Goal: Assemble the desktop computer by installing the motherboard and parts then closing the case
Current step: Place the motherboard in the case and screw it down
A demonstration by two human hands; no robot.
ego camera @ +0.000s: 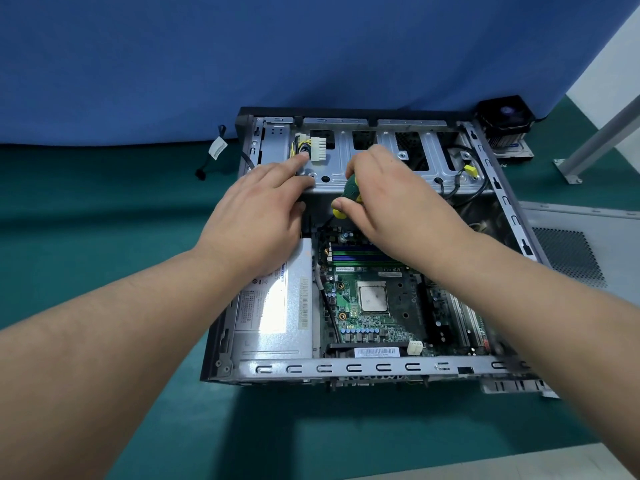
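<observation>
nearest, the open computer case lies on the green mat, its motherboard inside. farther, the right hand clutches a green-yellow screwdriver; the left hand rests loose, fingers extended toward the white connector.

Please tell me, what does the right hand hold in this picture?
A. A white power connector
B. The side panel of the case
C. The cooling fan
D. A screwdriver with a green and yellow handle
D. The right hand is curled round a screwdriver with a green and yellow handle, above the far end of the motherboard; the white connector lies apart on the drive cage.
</observation>
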